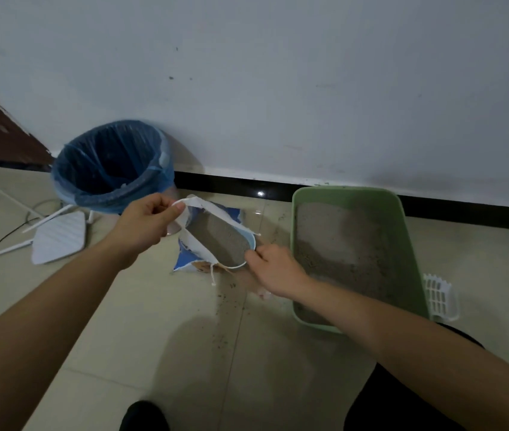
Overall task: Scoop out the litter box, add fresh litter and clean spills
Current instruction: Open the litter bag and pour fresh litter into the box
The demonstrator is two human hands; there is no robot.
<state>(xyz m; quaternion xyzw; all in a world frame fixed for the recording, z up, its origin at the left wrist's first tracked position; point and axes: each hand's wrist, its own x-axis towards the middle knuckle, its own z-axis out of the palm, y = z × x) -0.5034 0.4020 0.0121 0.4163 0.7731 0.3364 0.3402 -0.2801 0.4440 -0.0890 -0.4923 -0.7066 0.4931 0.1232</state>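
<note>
A blue and white litter bag (203,244) stands on the floor between the bin and the box. My left hand (146,223) pinches the bag's white top edge and holds it open. My right hand (273,270) grips a light blue scoop (251,244) heaped with grey litter (222,239), at the bag's mouth. The green litter box (405,219) lies to the right, against the wall, with grey litter spread inside. Dark spilled grains (225,293) dot the tiles in front of the bag.
A bin with a blue liner (111,164) stands at the wall, left of the bag. A white flat mop (58,237) and loose rods lie on the floor at the left. A white slotted scoop (439,295) rests right of the box. My dark-clothed knees show at the bottom.
</note>
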